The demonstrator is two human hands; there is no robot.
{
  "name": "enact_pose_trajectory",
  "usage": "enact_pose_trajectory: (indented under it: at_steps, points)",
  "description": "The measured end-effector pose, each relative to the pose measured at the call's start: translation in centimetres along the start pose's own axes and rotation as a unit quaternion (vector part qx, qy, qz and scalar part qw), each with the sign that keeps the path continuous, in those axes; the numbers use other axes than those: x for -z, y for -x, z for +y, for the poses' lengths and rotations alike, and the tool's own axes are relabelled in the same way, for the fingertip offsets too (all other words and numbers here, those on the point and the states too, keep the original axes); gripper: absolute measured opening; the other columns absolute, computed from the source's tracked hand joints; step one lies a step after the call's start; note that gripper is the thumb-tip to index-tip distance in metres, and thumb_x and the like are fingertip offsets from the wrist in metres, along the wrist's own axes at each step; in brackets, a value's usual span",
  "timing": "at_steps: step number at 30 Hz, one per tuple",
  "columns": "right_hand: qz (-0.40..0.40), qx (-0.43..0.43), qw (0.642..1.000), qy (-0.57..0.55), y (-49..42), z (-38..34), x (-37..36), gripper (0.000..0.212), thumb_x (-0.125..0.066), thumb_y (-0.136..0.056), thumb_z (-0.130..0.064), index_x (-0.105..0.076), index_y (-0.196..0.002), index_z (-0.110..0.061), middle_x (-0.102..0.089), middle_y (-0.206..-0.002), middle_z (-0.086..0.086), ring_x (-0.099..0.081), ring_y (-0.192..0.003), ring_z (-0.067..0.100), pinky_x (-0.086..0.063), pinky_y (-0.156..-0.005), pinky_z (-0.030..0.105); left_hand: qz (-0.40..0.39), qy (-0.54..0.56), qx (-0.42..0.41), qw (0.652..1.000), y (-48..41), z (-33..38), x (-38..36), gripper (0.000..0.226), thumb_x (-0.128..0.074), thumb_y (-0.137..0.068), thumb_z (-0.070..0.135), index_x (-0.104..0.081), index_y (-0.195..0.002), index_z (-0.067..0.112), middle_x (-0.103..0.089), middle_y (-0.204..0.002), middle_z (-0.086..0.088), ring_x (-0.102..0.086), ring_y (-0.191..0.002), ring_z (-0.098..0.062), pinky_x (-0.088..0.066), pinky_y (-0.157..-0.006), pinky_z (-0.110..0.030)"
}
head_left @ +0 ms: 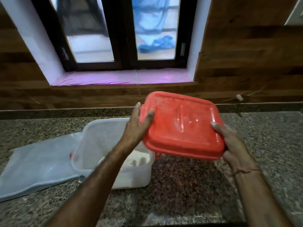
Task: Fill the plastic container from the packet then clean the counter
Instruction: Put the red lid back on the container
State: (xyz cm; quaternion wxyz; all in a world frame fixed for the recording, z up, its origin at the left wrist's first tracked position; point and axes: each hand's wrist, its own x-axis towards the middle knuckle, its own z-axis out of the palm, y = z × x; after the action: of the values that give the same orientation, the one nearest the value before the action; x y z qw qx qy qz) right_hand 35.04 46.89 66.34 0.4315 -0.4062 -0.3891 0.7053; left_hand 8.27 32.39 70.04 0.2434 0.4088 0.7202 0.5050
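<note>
Red lid was gripped at both ends by left hand and right hand, above and right of the container; packet lay left of it.

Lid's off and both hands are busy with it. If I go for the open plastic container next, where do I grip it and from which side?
Take the plastic container by its two short end walls just under the rim, coming down from above with a hand on each side. It stands upright and open with white powder inside, so a level lift seems safest. The packet lies against its left wall, so the right and near walls offer freer access.
</note>
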Motion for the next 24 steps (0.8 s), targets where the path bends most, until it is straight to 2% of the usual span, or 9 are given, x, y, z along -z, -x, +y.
enact_pose_trajectory:
  at_steps: [3,5,8,11,13,17,21,23,24]
  points:
    - [-0.046,-0.008,0.998,0.036,2.1,1.1,-7.1,0.050,-0.081,-0.083,-0.020,-0.065,-0.130,-0.021,-0.078,-0.114,0.011,-0.077,-0.099,0.029,-0.064,-0.076,0.047,0.080,0.036,0.012,0.996,-0.1,-2.4,6.0,0.084,-0.064,-0.082,0.071,-0.041,-0.151,0.030,-0.060,-0.137,0.002,-0.066,-0.116,-0.021,-0.054,-0.102,-0.047]
    - [-0.044,0.004,0.997,0.065,3.5,2.6,-11.5,0.044,-0.081,-0.083,-0.017,-0.066,-0.124,-0.020,-0.078,-0.110,0.010,-0.078,-0.094,0.027,-0.065,-0.077,0.044,0.107,0.032,0.036,0.993,0.3,-5.0,10.5,0.079,-0.065,-0.078,0.072,-0.051,-0.142,0.029,-0.067,-0.130,0.001,-0.068,-0.111,-0.022,-0.055,-0.101,-0.051]
    - [-0.039,0.045,0.987,0.146,5.5,5.4,-16.9,0.035,-0.078,-0.086,-0.017,-0.064,-0.117,-0.023,-0.075,-0.109,0.007,-0.076,-0.094,0.024,-0.065,-0.080,0.040,0.124,0.038,0.087,0.988,1.3,-8.6,15.3,0.084,-0.064,-0.078,0.074,-0.045,-0.148,0.032,-0.063,-0.135,0.000,-0.068,-0.113,-0.024,-0.056,-0.098,-0.053]
    - [-0.020,0.077,0.975,0.209,6.9,8.4,-19.7,0.040,-0.076,-0.086,-0.023,-0.063,-0.124,-0.020,-0.075,-0.108,0.004,-0.075,-0.090,0.018,-0.062,-0.066,0.028,0.118,0.053,0.130,0.983,2.3,-11.5,17.9,0.091,-0.062,-0.074,0.082,-0.040,-0.150,0.036,-0.061,-0.139,-0.003,-0.069,-0.113,-0.025,-0.058,-0.095,-0.053]
    - [-0.001,0.097,0.965,0.242,7.8,9.6,-20.5,0.033,-0.074,-0.089,-0.023,-0.062,-0.120,-0.021,-0.072,-0.104,-0.001,-0.071,-0.087,0.012,-0.054,-0.061,0.020,0.104,0.062,0.155,0.981,2.4,-13.5,18.7,0.102,-0.062,-0.067,0.089,-0.037,-0.151,0.038,-0.058,-0.145,-0.001,-0.066,-0.119,-0.026,-0.056,-0.098,-0.053]
    - [0.021,0.102,0.952,0.286,8.2,11.0,-20.4,0.027,-0.070,-0.092,-0.025,-0.054,-0.113,-0.031,-0.065,-0.098,-0.009,-0.067,-0.088,0.012,-0.060,-0.078,0.036,0.061,0.075,0.166,0.981,2.2,-14.7,18.5,0.095,-0.062,-0.073,0.081,-0.041,-0.150,0.029,-0.062,-0.139,-0.004,-0.068,-0.114,-0.024,-0.058,-0.096,-0.050]
    - [0.042,0.099,0.935,0.337,7.8,11.8,-20.2,0.029,-0.064,-0.094,-0.032,-0.059,-0.121,-0.024,-0.069,-0.115,0.002,-0.070,-0.098,0.021,-0.063,-0.085,0.047,0.038,0.072,0.178,0.981,1.4,-14.7,18.4,0.102,-0.060,-0.073,0.081,-0.031,-0.156,0.028,-0.055,-0.148,-0.009,-0.066,-0.117,-0.027,-0.060,-0.093,-0.049]
    - [0.038,0.124,0.909,0.396,7.9,12.1,-20.5,0.026,-0.056,-0.098,-0.038,-0.055,-0.124,-0.031,-0.064,-0.124,0.005,-0.067,-0.103,0.022,-0.062,-0.086,0.049,0.031,0.061,0.194,0.979,1.4,-14.0,18.4,0.100,-0.058,-0.079,0.079,-0.024,-0.159,0.030,-0.048,-0.154,-0.010,-0.064,-0.120,-0.029,-0.060,-0.092,-0.047]
    - [0.034,0.130,0.886,0.443,7.6,12.4,-20.6,0.035,-0.051,-0.100,-0.041,-0.050,-0.134,-0.033,-0.058,-0.135,0.007,-0.064,-0.111,0.025,-0.060,-0.090,0.051,0.032,0.053,0.194,0.979,1.5,-13.6,18.3,0.095,-0.056,-0.085,0.074,-0.020,-0.161,0.030,-0.044,-0.157,-0.012,-0.063,-0.122,-0.030,-0.059,-0.091,-0.043]
